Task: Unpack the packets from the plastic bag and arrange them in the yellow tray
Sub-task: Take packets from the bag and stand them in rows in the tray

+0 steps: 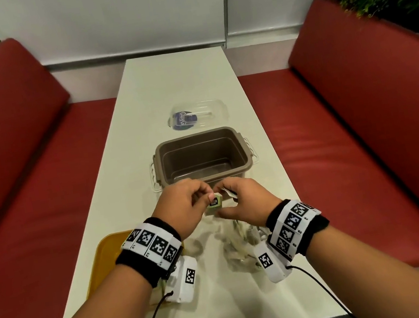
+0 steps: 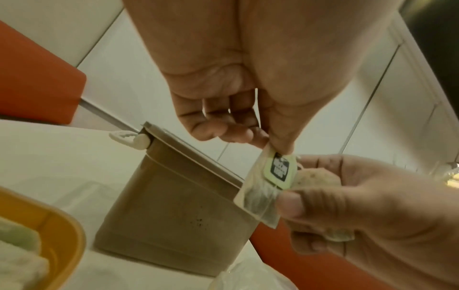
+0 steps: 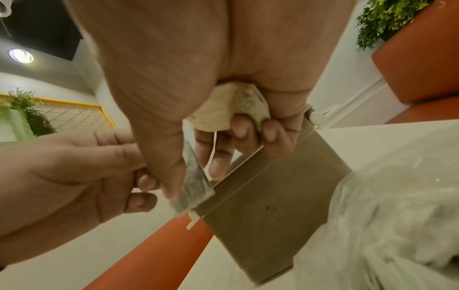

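Red booth benches flank a long pale table (image 1: 183, 79), and both hands meet above its near end, just short of a brown tub (image 1: 202, 157) that stands beyond the fingertips.

Between the hands hangs a tea-bag packet (image 2: 261, 198) with a green-and-black tag. The left hand (image 1: 183, 205) pinches its top corner between thumb and forefinger. The right hand (image 1: 243, 197) has its thumb pressed on the packet's lower part, while its curled fingers bunch at least one more packet (image 3: 236, 106) in the palm; how many are there is hard to tell.

The plastic bag (image 1: 242, 240) lies crumpled on the table under the right wrist. The yellow tray (image 1: 103, 264) sits below and outside the left wrist, near the table's edge, with pale packets already at its corner (image 2: 19, 255).

That layout probably decides the next move: the tray lies on the left hand's side and toward the body, so the left hand is nearer to carry the pinched packet back and down. The packet's long axis runs slanted from the left hand's pinch down to the right thumb.
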`<move>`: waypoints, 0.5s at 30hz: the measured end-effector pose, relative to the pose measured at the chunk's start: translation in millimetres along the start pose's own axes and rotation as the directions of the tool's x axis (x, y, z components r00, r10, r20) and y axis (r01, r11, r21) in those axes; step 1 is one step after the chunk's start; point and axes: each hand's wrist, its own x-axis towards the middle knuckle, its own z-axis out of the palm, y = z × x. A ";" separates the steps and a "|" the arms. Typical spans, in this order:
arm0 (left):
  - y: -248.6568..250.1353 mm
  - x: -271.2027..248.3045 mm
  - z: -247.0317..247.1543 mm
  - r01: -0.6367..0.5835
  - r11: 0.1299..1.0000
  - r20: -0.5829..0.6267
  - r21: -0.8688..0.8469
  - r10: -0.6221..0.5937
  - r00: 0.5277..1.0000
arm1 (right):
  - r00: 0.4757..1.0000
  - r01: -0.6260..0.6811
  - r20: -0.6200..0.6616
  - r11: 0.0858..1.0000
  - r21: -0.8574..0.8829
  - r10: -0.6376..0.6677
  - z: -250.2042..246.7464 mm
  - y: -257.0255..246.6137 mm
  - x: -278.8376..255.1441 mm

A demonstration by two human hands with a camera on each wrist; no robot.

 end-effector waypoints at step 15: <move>-40.7 -25.3 -65.9 0.052 0.999 0.164 0.009 -0.053 0.985 | 1.000 0.024 -0.008 0.998 -0.057 -0.025 60.4 -42.6 26.4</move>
